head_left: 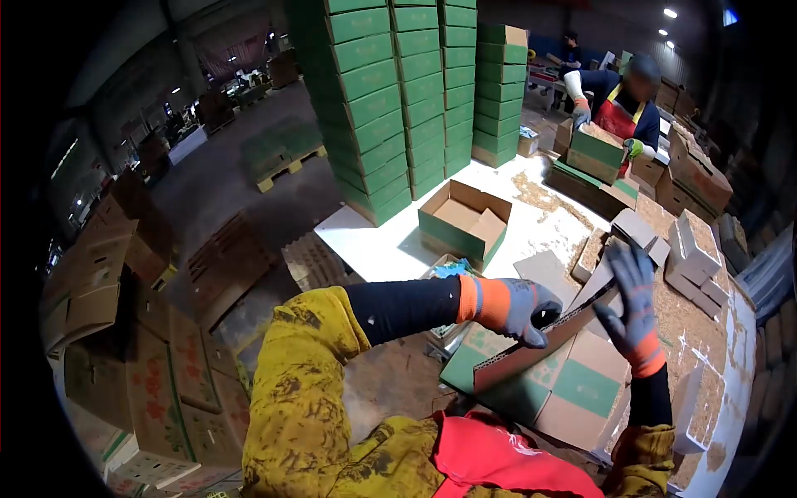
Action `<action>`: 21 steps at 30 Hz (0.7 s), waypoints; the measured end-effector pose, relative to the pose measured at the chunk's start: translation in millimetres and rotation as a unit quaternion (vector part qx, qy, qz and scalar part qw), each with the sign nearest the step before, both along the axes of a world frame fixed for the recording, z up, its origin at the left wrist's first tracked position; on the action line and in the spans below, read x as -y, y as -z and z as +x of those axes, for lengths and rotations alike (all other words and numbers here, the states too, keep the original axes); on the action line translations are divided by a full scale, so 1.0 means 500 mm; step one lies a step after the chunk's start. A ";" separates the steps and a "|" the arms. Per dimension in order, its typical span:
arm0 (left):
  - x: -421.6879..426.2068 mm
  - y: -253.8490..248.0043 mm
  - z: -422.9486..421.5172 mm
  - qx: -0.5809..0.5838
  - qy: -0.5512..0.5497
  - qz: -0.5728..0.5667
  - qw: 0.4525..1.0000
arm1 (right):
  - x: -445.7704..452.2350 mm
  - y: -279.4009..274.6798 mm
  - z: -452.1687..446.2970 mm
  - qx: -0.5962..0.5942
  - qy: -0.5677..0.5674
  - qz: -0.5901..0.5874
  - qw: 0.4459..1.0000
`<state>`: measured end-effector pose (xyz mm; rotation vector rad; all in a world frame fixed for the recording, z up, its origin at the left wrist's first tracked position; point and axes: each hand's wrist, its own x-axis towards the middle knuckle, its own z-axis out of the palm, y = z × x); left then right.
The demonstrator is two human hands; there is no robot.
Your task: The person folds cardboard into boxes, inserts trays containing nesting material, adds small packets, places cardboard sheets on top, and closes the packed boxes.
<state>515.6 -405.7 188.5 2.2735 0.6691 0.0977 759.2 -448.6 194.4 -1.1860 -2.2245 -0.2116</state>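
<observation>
Where the cardboard panel [531, 355] slants lower-left to upper-right, right of frame centre, your left hand [516, 312] curls at its top edge, grip unclear. Your right hand [636, 300], fingers spread, is nearer its upper end.

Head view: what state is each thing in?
Left hand: gloved, closed on cardboard piece
Right hand: gloved, open, fingers extended
Cardboard piece: tilted between the hands
White table: partly littered with brown crumbs
Near green box: open
Far green box: held by co-worker
Stacked green boxes: upright columns
</observation>
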 end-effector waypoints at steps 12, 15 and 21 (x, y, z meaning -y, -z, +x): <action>0.049 0.027 0.029 0.134 -0.084 -0.212 0.964 | 0.151 0.135 0.079 -0.006 0.102 0.030 0.994; 0.034 0.013 0.013 0.206 -0.167 0.069 0.962 | 0.218 0.168 0.084 -0.013 0.112 0.033 0.993; -0.034 -0.041 -0.022 0.233 -0.286 0.187 0.911 | 0.355 0.052 0.107 -0.228 0.095 -0.110 0.963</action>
